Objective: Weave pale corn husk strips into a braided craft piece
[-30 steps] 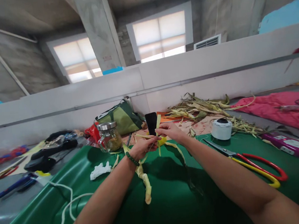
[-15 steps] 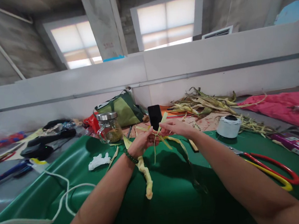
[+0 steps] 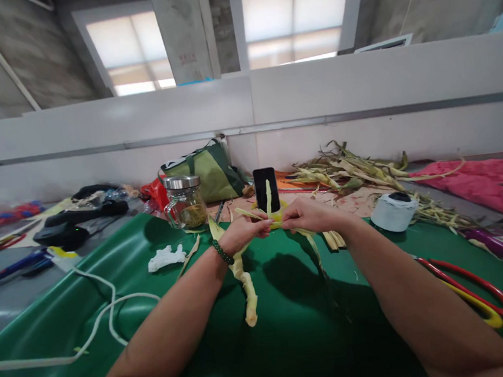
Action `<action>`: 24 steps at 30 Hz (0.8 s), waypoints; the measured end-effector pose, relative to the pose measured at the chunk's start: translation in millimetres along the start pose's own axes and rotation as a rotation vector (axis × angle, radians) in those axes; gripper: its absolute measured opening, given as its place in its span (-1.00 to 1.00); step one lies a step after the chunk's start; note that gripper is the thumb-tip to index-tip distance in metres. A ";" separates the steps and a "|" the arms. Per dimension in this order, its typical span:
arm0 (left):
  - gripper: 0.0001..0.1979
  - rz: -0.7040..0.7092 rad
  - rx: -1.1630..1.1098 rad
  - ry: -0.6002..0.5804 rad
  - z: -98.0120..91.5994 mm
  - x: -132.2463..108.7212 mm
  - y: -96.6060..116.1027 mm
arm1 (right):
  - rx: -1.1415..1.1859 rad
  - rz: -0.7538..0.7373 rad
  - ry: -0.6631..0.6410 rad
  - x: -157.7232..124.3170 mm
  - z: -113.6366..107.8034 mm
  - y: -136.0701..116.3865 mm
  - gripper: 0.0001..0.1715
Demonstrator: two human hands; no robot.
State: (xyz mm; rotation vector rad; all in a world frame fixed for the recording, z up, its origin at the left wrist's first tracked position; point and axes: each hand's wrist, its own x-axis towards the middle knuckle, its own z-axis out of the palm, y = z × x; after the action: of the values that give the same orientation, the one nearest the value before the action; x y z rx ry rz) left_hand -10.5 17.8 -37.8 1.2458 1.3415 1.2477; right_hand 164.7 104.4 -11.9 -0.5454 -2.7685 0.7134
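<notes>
Left hand (image 3: pixel 250 229) and right hand (image 3: pixel 306 214) are both pinching pale leaf strips (image 3: pixel 269 196), which are spanning the narrow gap between them, one strip standing upright in front of the black phone (image 3: pixel 259 183), above the green mat (image 3: pixel 301 332).

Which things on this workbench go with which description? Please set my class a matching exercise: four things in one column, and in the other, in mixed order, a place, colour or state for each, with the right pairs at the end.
Things
1. Glass jar
2. Pale strips
3. White spool
4. Phone

Descriptions
A. Pinched between the fingers of the left hand and right hand
B. Has a black top
C. Propped up beyond the hands, its screen dark
D. Has a silver-coloured lid

Right pairs
1-D, 2-A, 3-B, 4-C
</notes>
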 end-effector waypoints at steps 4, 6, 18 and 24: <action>-0.91 -0.077 -0.120 0.055 0.3 1.2 0.0 | 0.044 0.080 0.101 -1.6 -4.5 12.9 -0.74; -0.87 -0.104 -0.190 0.038 -0.6 1.4 0.3 | 0.094 0.062 0.127 -2.0 -6.5 19.7 -0.72; -0.74 -0.007 -0.161 -0.024 2.6 -4.9 -0.5 | 0.101 -0.075 0.156 4.7 5.2 9.8 -0.65; -0.68 0.004 -0.213 -0.033 5.3 -4.0 -1.6 | 0.095 -0.073 0.133 3.9 5.9 9.9 -0.70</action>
State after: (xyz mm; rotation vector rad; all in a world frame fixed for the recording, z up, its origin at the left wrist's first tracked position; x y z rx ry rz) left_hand -5.1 14.4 -40.0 1.1148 1.1496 1.3303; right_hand 162.3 111.6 -21.5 -0.4533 -2.6025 0.7581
